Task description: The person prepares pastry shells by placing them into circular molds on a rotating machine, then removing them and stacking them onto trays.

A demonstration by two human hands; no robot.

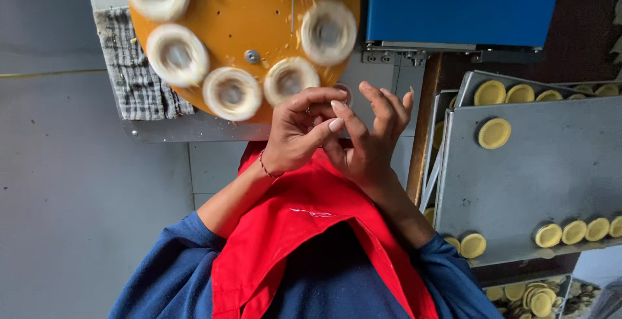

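Metal trays (518, 183) stacked grey fill the area to the right of the orange wheel (249, 27), carrying scattered yellow pastry shells (494, 133) in rows and singles. Red apron cloth (304, 228) over blue sleeves spreads directly below the wheel. The wheel itself — a round orange disc with a ring of white dough-crusted cups (232, 93) — sits on a grey machine plate, with a blue box-shaped unit (453, 8) just to its right and a checked cloth (133, 73) tucked against its left edge. Both hands meet just under the wheel's lower rim: the left hand (299, 131) curls its thumb and fingers into a narrow pinch, touching the right hand (372, 137), whose fingers are loosely spread — whether anything lies between the fingertips cannot be told.
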